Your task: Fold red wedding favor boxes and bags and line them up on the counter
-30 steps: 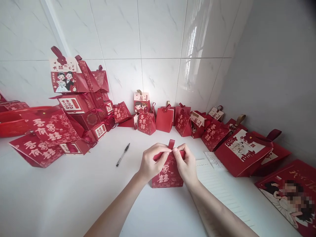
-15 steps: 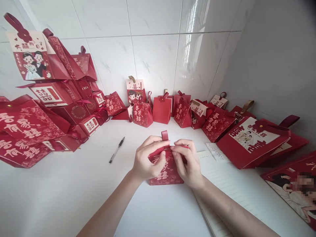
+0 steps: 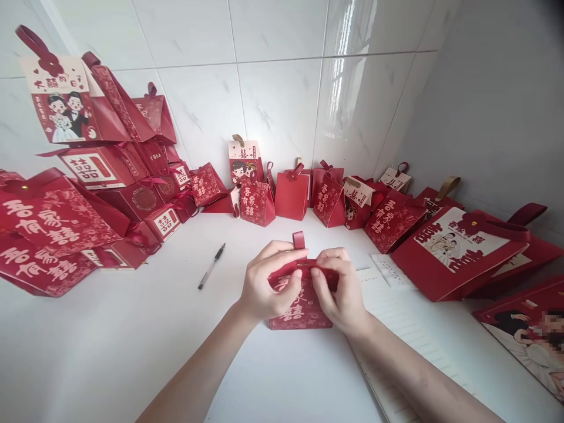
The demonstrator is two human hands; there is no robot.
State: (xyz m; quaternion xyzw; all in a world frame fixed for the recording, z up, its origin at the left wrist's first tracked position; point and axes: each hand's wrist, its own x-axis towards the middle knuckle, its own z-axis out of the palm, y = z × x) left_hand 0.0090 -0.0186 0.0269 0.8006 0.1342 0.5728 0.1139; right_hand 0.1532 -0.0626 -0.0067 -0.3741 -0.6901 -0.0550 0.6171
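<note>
As the gift box (image 3: 299, 322) stands on the desk (image 3: 132, 346) just below the frame's centre, the left hand (image 3: 269, 285) pinches its top edge near the ribbon loop (image 3: 298, 239), the grip all but closed, while the right hand (image 3: 343, 288) has its own grip closed on the same edge, thumb in front. Should the thumbs press unevenly, the card could crease or the top edges spring apart; a hard tug might strain the loop. The right forearm (image 3: 418, 365) could also drag the notebook (image 3: 394, 311), lower right.
</note>
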